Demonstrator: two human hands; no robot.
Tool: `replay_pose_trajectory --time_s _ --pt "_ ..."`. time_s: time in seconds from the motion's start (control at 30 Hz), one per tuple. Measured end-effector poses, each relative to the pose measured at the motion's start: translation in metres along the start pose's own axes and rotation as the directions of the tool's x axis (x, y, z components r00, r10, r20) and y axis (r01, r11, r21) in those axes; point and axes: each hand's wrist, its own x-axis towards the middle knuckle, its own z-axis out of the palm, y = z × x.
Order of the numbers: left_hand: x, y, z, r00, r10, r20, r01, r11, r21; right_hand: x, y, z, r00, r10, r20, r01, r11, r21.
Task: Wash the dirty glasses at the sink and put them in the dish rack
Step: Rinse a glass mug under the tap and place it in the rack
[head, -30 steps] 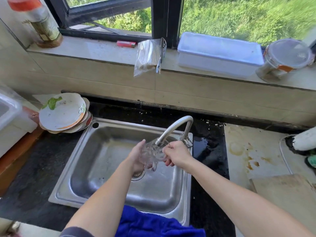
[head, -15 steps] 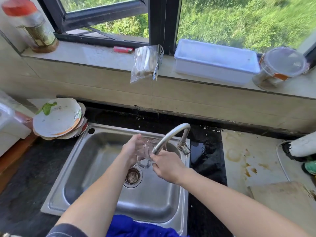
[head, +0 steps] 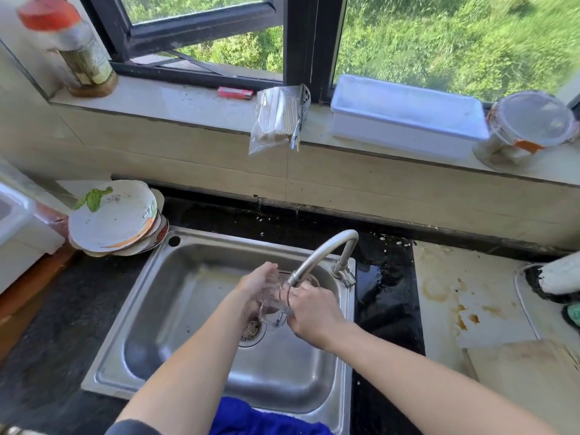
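A clear glass (head: 276, 301) is held over the steel sink (head: 175, 309), right under the mouth of the curved tap (head: 323, 252). My left hand (head: 255, 287) grips it from the left side. My right hand (head: 314, 312) holds it from the right, fingers curled at its rim. The glass lies tilted, its mouth toward the tap. Whether water runs cannot be told. The drain strainer (head: 251, 331) shows just below the glass.
Dirty plates (head: 113, 221) are stacked left of the sink beside a white bin (head: 15, 221). A blue cloth (head: 260, 419) hangs over the front rim. The sill carries a jar (head: 72, 48), chopsticks bag (head: 276, 120), white box (head: 405, 117) and a lidded tub (head: 527, 127). A stained board (head: 464, 293) lies right.
Both hands and the glass have stayed under the tap; the glass has turned a little in my hands and my right hand has shifted lower along it. My head view moved slightly.
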Motion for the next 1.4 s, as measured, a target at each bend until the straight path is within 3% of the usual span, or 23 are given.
replay_pose_trajectory --time_s 0.07,0.17,0.3,0.47,0.57,0.67,0.73,0.8,0.93,0.97,1.03,1.1,1.23,1.4 --pt "-0.002 0.007 -0.003 1.000 0.019 0.003 -0.019 1.000 0.022 -0.002 -0.001 0.001 0.999 -0.043 0.001 0.043 0.999 0.029" --pt "0.005 0.009 -0.024 0.998 0.034 -0.061 -0.031 0.998 0.063 -0.021 0.012 0.006 0.972 -0.216 -0.094 0.222 0.973 0.068" --pt "0.009 0.005 -0.017 0.998 -0.027 0.053 0.019 0.989 0.146 -0.002 -0.007 0.011 0.993 -0.104 -0.052 0.103 0.994 -0.020" --pt "0.003 0.016 -0.027 0.999 0.004 0.050 -0.015 0.977 0.215 -0.006 0.008 0.021 0.959 -0.238 -0.153 0.237 0.971 -0.023" --pt "-0.007 0.012 -0.028 0.976 -0.060 0.207 0.021 0.983 0.185 0.004 -0.002 0.016 0.982 -0.150 -0.111 0.146 0.988 -0.043" --pt "-0.006 -0.005 -0.040 0.928 -0.027 0.372 0.049 0.998 -0.049 0.005 -0.014 0.013 0.994 0.090 -0.055 -0.073 0.961 0.267" --pt "-0.003 -0.018 -0.041 0.928 0.039 0.370 0.059 0.966 -0.250 0.007 -0.019 0.017 0.983 0.177 -0.048 -0.144 0.908 0.393" --pt "-0.001 -0.024 -0.040 0.927 0.048 0.372 0.068 0.953 -0.294 0.006 -0.021 0.020 0.988 0.154 -0.034 -0.131 0.924 0.360" --pt "0.005 -0.015 -0.056 0.937 0.004 0.349 0.066 0.980 -0.189 -0.018 0.006 0.011 0.988 -0.147 -0.044 0.152 0.973 0.173" --pt "0.005 -0.013 -0.054 0.942 -0.011 0.336 0.074 0.982 -0.173 -0.017 0.009 0.011 0.986 -0.166 -0.025 0.168 0.977 0.134" --pt "-0.001 -0.013 -0.039 0.923 -0.058 0.381 0.120 0.983 -0.140 -0.004 0.003 0.012 0.998 -0.062 0.014 0.061 0.996 0.063" --pt "-0.001 -0.011 -0.032 0.918 -0.064 0.393 0.123 0.984 -0.128 -0.002 0.002 0.013 0.999 0.031 0.040 -0.035 0.994 0.104" --pt "0.008 -0.011 -0.051 0.937 -0.090 0.338 0.143 0.980 -0.136 -0.022 0.019 0.016 0.990 -0.131 -0.043 0.135 0.983 0.123" --pt "0.005 -0.010 -0.036 0.917 -0.095 0.386 0.128 0.990 -0.062 -0.006 0.005 0.016 0.999 -0.042 0.032 0.039 0.996 0.075"
